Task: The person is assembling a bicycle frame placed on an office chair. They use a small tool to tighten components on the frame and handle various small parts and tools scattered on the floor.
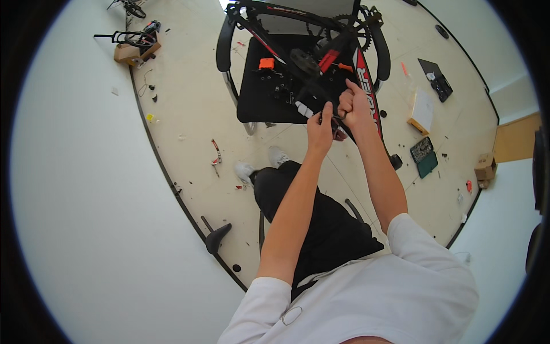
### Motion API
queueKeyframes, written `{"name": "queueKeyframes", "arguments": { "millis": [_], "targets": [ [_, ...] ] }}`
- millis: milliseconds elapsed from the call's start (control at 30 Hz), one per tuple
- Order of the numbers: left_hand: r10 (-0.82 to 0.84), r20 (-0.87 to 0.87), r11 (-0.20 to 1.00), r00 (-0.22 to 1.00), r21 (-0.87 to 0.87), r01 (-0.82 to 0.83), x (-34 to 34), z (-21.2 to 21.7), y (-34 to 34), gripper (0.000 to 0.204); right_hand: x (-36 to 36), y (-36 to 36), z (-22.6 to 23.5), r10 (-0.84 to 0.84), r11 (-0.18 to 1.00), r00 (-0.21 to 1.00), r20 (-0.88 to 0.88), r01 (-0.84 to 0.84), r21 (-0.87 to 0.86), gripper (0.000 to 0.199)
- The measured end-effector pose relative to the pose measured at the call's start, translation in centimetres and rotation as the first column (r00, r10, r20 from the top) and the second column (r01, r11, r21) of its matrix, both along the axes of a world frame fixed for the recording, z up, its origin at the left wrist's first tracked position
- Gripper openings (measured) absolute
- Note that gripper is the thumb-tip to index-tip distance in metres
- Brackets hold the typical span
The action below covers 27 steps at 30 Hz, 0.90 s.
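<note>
A black bicycle frame (360, 69) with red and white markings lies across the seat of a black armchair (258, 103) in front of me. Below its lower end, my left hand (321, 132) is closed on a small dark part, its thumb pointing up. My right hand (355, 105) is curled into a fist just right of it, against the frame tube. A thin dark piece shows between the two hands; its kind is too small to tell. A chainring (365, 35) sits at the frame's far end. An orange handle (344, 67) lies close beyond my right hand.
Small loose metal parts (281, 89) and an orange block-like object (266, 63) lie on the seat. On the floor are a bicycle saddle (216, 238), a green case of bits (425, 163), a white box (421, 112), a dark tool case (440, 86) and a cardboard box (129, 54).
</note>
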<state>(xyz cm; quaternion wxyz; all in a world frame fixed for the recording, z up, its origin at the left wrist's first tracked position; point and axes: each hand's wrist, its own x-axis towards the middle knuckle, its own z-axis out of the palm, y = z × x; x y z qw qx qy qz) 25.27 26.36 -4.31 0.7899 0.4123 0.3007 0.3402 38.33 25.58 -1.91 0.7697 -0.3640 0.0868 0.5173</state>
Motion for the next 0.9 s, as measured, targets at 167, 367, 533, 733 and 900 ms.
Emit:
{"name": "queueKeyframes", "arguments": {
  "millis": [167,367,533,733,900],
  "targets": [
    [-0.113,-0.183,0.993,0.977,-0.061,0.103,-1.2,-0.8,1.0,0.057,-1.3,0.2,-1.2,-0.062,0.992,0.998,0.009,0.063,-0.107,0.049],
    [-0.257,-0.59,0.963,0.765,-0.087,0.256,-2.3,0.5,1.9,0.059,-3.1,0.3,-0.5,-0.026,0.977,0.921,0.389,0.106,-0.185,0.041],
    [-0.258,-0.606,0.951,0.752,-0.024,0.308,-1.3,-0.3,0.0,0.057,-1.3,-2.4,-0.4,0.055,0.991,0.85,0.523,0.015,-0.129,0.039],
    [-0.32,-0.604,0.932,0.73,-0.065,0.355,-0.7,-0.9,-0.6,0.054,-3.2,-2.8,0.4,0.148,0.976,0.679,0.719,0.017,-0.217,0.045],
    [-0.285,-0.542,0.949,0.79,-0.043,0.312,-0.2,-3.1,0.5,0.045,-5.6,-1.7,2.4,0.149,0.989,0.158,0.976,-0.03,-0.147,0.04]
  ]
}}
